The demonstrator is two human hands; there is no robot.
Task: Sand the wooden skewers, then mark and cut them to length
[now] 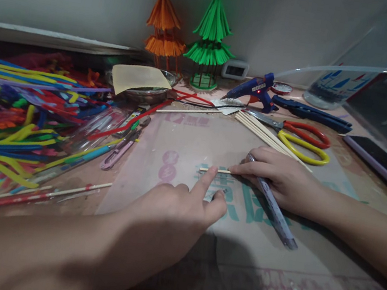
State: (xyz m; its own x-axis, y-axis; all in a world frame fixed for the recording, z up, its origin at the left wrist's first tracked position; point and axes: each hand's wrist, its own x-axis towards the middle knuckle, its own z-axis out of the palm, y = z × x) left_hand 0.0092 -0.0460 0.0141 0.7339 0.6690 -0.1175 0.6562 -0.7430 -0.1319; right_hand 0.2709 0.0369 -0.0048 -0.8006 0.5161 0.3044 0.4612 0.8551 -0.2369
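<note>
A short thin wooden stick (217,170) lies flat on the pale work mat (195,135). My left hand (171,210) is curled, its forefinger stretched out and pressing down on the stick. My right hand (279,176) grips a slim grey craft knife (272,207) like a pen, its tip against the stick's right end.
A heap of coloured pipe cleaners (17,110) fills the left side. Behind the mat lie a bundle of wooden sticks (262,132), red-and-yellow scissors (302,136) and a blue glue gun (254,91). Orange (163,26) and green (211,34) pagoda models stand by the wall. A phone (386,167) lies at right.
</note>
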